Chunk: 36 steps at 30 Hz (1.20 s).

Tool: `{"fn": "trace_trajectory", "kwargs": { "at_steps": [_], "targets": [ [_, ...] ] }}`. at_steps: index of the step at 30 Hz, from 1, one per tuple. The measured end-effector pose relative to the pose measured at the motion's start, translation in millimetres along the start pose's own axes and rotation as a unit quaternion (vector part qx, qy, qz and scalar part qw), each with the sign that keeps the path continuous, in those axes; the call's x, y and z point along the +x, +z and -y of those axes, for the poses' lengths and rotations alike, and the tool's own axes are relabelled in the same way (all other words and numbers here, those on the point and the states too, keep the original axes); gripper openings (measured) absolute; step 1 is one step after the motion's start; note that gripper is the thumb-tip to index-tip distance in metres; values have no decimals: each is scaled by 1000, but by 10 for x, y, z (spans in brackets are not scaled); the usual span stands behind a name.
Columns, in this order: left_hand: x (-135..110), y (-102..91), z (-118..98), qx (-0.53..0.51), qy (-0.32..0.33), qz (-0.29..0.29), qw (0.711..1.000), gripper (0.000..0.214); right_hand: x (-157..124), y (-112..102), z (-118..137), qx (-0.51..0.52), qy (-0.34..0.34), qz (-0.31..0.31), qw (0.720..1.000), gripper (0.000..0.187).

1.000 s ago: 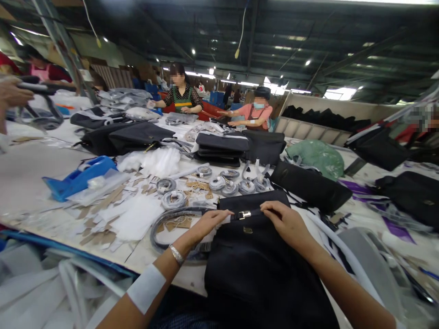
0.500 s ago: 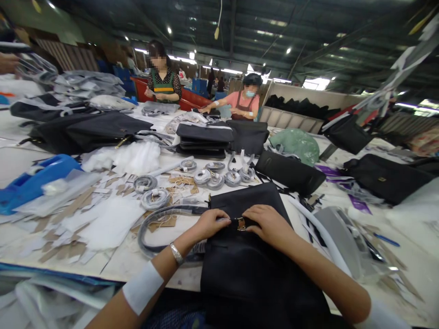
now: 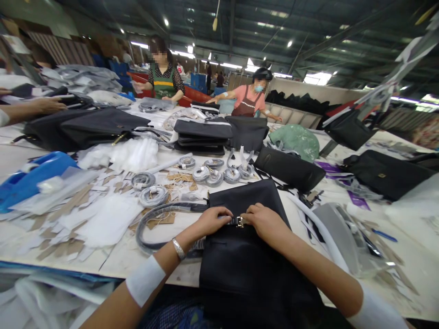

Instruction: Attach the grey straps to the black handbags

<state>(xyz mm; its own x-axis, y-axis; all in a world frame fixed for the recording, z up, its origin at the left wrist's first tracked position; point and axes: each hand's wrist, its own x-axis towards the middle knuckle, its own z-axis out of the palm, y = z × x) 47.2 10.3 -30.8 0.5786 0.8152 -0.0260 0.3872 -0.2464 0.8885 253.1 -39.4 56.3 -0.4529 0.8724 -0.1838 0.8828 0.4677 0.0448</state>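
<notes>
One gold clasp (image 3: pixel 240 222); right hand (image 3: pixel 267 222) partly hides it.

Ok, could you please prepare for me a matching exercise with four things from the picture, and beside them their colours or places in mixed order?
Things
1. Clasp
2. Bracelet
3. Coils
4. Nearest bag

Colours or places
a. Grey, lying on the table
b. Black, beneath both hands
c. Gold-coloured, between the left hand and the right hand
d. Around the left wrist

Right pairs: 1-c, 2-d, 3-a, 4-b
</notes>
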Motion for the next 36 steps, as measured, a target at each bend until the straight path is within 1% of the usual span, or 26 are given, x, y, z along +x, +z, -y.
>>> {"fn": "trace_trajectory", "kwargs": {
  "at_steps": [3,9,13,16,18,21,25,27,30,33,36],
  "targets": [
    [-16,13,-8,27,15,13,999,23,-2,-8,27,-7,-14,11,1000,24],
    [-76,57,44,83,62,-7,995,28,70,22,100,-29,-40,43,998,19],
    [-99,54,58,99,101,-11,990,27,114,56,114,-29,-45,43,998,17],
    [-117,34,37,99,121,-1,988,30,121,66,107,-22,-46,44,998,20],
    [-124,16,33,109,124,8,986,33,113,64,99,-16,-46,42,998,20],
    [-125,-19,64,129,114,15,985,28,84,38,89,2,-41,35,999,20],
    [-141,-67,94,126,97,1,987,25,41,-26,87,24,-21,21,999,20],
    [-156,-76,70,116,102,0,988,31,35,-44,93,13,-11,21,1000,18],
    [-156,-64,14,114,127,13,985,44,49,-32,109,-7,-8,20,1000,18],
    [-119,-39,-16,130,133,18,982,36,68,-3,116,-13,-5,7,1000,21],
    [-84,-31,-21,138,130,22,982,31,70,3,103,-2,2,11,1000,21]
  ]
}}
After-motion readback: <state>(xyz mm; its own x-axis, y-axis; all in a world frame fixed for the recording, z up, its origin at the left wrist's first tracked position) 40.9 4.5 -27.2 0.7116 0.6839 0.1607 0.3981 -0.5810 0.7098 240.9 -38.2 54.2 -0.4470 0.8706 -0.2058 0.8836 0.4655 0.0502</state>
